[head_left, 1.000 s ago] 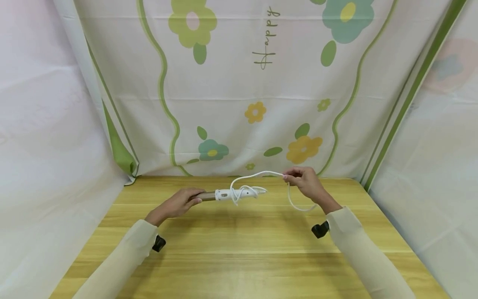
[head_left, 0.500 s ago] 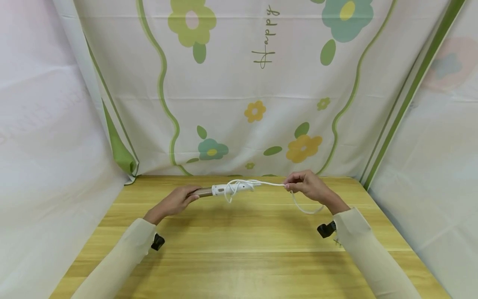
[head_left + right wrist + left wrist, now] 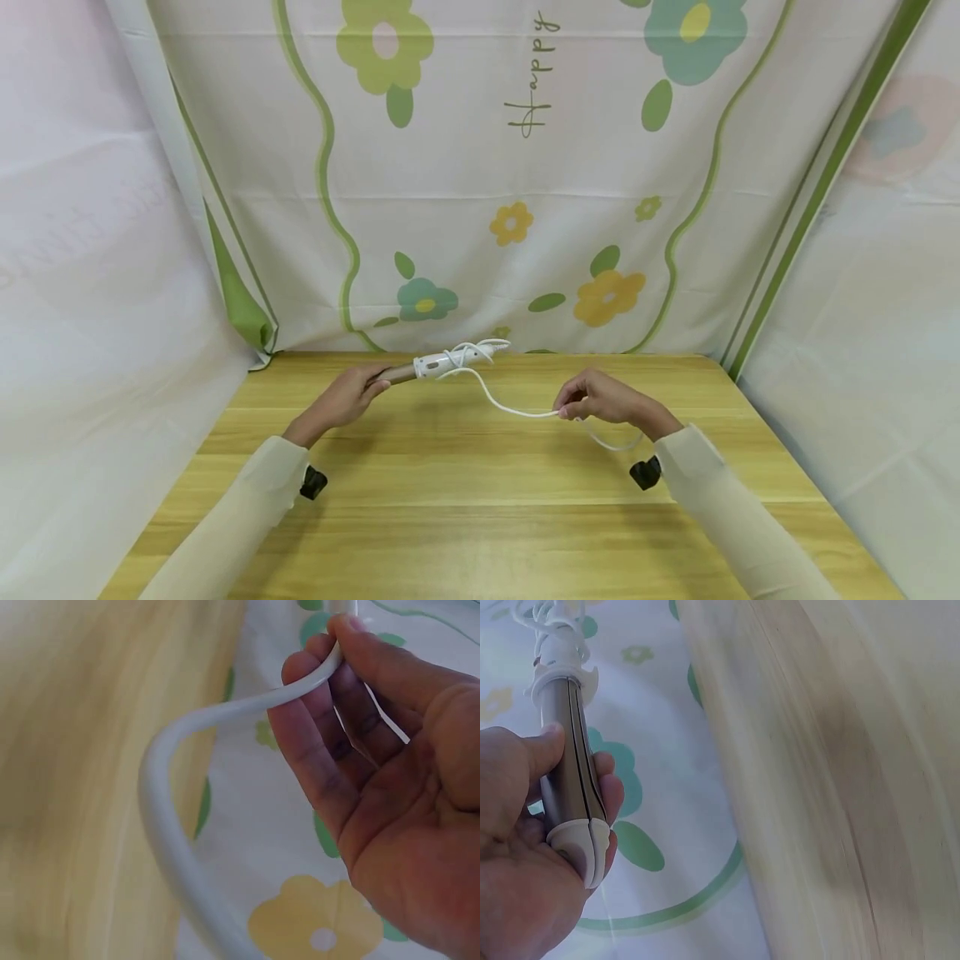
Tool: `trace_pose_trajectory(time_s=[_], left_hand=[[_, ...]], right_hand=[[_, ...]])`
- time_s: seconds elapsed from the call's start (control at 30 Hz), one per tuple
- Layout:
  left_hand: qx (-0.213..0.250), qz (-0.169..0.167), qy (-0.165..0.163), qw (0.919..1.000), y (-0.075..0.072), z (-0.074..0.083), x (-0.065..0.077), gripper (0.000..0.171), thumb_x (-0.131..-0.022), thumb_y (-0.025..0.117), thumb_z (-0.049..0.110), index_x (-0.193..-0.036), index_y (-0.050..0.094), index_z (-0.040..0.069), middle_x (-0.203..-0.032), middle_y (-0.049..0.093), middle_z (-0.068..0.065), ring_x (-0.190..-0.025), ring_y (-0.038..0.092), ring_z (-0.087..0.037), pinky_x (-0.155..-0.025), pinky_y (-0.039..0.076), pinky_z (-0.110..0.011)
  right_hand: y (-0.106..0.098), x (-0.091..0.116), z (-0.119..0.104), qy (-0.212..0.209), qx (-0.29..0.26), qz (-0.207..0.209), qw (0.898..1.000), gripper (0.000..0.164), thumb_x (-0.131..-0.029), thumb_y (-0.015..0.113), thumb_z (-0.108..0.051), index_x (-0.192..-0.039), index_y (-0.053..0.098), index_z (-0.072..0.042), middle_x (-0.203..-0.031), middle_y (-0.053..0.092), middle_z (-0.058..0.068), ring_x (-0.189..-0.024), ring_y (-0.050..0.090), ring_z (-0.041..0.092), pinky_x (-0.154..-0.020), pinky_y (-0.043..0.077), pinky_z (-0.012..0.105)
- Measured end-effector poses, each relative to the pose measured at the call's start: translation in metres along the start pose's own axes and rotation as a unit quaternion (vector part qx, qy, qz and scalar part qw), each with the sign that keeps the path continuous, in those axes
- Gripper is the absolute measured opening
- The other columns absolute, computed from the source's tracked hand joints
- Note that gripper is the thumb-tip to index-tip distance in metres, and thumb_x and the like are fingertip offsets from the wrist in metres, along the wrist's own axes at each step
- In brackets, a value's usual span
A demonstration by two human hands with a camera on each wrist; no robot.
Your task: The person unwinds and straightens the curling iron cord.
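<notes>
1. The coils round the white handle of the curling iron [image 3: 438, 364] look loose; slack in the power cord [image 3: 498, 403] could let them slide off the end.
2. The cord might slip from the right hand [image 3: 600, 398], since only thumb and fingertips pinch it.
3. The left hand [image 3: 341, 402] wraps its fingers round the metal barrel, holding the iron above the far side of the wooden table [image 3: 487, 500], handle pointing right.
4. The right hand hangs lower and nearer, palm down, cord sagging between both hands.
</notes>
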State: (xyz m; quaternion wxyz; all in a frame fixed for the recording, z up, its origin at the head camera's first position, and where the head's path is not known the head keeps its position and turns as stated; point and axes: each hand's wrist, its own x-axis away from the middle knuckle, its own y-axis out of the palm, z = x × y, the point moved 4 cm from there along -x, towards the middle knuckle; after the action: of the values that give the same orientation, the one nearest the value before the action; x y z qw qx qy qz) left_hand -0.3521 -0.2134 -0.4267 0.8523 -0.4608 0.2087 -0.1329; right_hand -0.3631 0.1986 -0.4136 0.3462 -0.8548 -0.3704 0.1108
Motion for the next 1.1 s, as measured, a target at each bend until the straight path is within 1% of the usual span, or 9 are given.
trace_pose_trajectory(time_s=[0.07, 0.17, 0.27, 0.33, 0.43, 0.63, 0.8, 0.9, 1.1], left_hand=[[0.000, 0.004, -0.009, 0.9999, -0.002, -0.001, 0.001, 0.033, -0.103, 0.052, 0.018, -0.130, 0.060, 0.001, -0.078, 0.055, -0.001, -0.062, 0.042, -0.012, -0.064, 0.037, -0.030], [0.000, 0.007, -0.021, 0.9998, -0.004, -0.002, 0.002, 0.033, -0.104, 0.051, 0.018, -0.130, 0.059, 0.000, -0.076, 0.052, -0.002, -0.061, 0.040, -0.012, -0.062, 0.036, -0.030], [-0.007, 0.013, -0.028, 0.9995, -0.006, -0.003, 0.003, 0.034, -0.104, 0.051, 0.019, -0.131, 0.058, 0.000, -0.078, 0.053, -0.004, -0.062, 0.041, -0.013, -0.063, 0.037, -0.031], [-0.013, 0.017, -0.029, 0.9993, -0.007, -0.003, 0.003, 0.035, -0.104, 0.051, 0.019, -0.132, 0.058, 0.000, -0.081, 0.055, -0.005, -0.065, 0.042, -0.014, -0.065, 0.037, -0.033], [-0.014, 0.019, -0.027, 0.9994, -0.008, -0.004, 0.003, 0.035, -0.104, 0.051, 0.019, -0.132, 0.058, 0.001, -0.083, 0.058, -0.007, -0.066, 0.043, -0.014, -0.068, 0.038, -0.035], [-0.013, 0.024, -0.025, 0.9993, -0.010, -0.005, 0.003, 0.033, -0.103, 0.052, 0.019, -0.130, 0.059, 0.000, -0.085, 0.059, -0.009, -0.069, 0.045, -0.016, -0.070, 0.039, -0.037], [-0.016, 0.025, -0.026, 0.9992, -0.011, -0.006, 0.004, 0.033, -0.103, 0.052, 0.019, -0.130, 0.059, 0.000, -0.087, 0.060, -0.008, -0.071, 0.046, -0.016, -0.070, 0.039, -0.037], [-0.012, 0.024, -0.027, 0.9993, -0.012, -0.007, 0.005, 0.033, -0.103, 0.052, 0.019, -0.130, 0.059, 0.000, -0.087, 0.060, -0.009, -0.070, 0.046, -0.016, -0.070, 0.039, -0.037], [-0.011, 0.026, -0.023, 0.9993, -0.013, -0.007, 0.005, 0.032, -0.103, 0.052, 0.019, -0.129, 0.060, 0.002, -0.082, 0.057, -0.005, -0.068, 0.045, -0.015, -0.069, 0.038, -0.036]], right_hand=[[0.008, -0.004, 0.003, -0.004, 0.007, -0.003, 1.000, 0.012, -0.096, 0.065, -0.017, -0.096, 0.076, -0.010, -0.088, 0.070, 0.015, -0.072, 0.062, 0.025, -0.068, 0.056, 0.042], [0.021, -0.011, 0.007, -0.001, 0.023, 0.001, 1.000, 0.014, -0.096, 0.065, -0.015, -0.096, 0.075, -0.006, -0.085, 0.070, 0.015, -0.068, 0.060, 0.019, -0.063, 0.054, 0.034], [0.034, -0.020, 0.010, 0.005, 0.045, 0.016, 0.999, 0.015, -0.096, 0.065, -0.013, -0.097, 0.074, -0.002, -0.086, 0.071, 0.011, -0.069, 0.059, 0.012, -0.062, 0.052, 0.027], [0.043, -0.026, 0.011, 0.011, 0.060, 0.028, 0.998, 0.014, -0.096, 0.065, -0.013, -0.096, 0.074, -0.003, -0.087, 0.072, 0.007, -0.072, 0.060, 0.009, -0.065, 0.050, 0.024], [0.054, -0.034, 0.012, 0.019, 0.075, 0.041, 0.996, 0.011, -0.096, 0.065, -0.010, -0.095, 0.074, -0.004, -0.088, 0.071, 0.003, -0.075, 0.061, 0.009, -0.067, 0.050, 0.023], [0.068, -0.047, 0.013, 0.042, 0.100, 0.064, 0.992, 0.010, -0.095, 0.065, -0.006, -0.093, 0.074, -0.008, -0.090, 0.071, 0.005, -0.077, 0.062, 0.014, -0.067, 0.049, 0.024], [0.076, -0.053, 0.010, 0.056, 0.166, 0.105, 0.979, 0.008, -0.090, 0.071, -0.006, -0.086, 0.076, -0.011, -0.084, 0.070, -0.001, -0.078, 0.059, 0.011, -0.069, 0.049, 0.027], [0.081, -0.056, 0.009, 0.075, 0.187, 0.122, 0.972, 0.008, -0.087, 0.074, -0.006, -0.082, 0.076, -0.012, -0.080, 0.068, -0.003, -0.076, 0.058, 0.010, -0.068, 0.050, 0.028], [0.088, -0.059, 0.009, 0.085, 0.176, 0.129, 0.972, 0.004, -0.087, 0.073, -0.004, -0.083, 0.074, -0.007, -0.080, 0.069, 0.000, -0.070, 0.058, 0.010, -0.065, 0.050, 0.028]])
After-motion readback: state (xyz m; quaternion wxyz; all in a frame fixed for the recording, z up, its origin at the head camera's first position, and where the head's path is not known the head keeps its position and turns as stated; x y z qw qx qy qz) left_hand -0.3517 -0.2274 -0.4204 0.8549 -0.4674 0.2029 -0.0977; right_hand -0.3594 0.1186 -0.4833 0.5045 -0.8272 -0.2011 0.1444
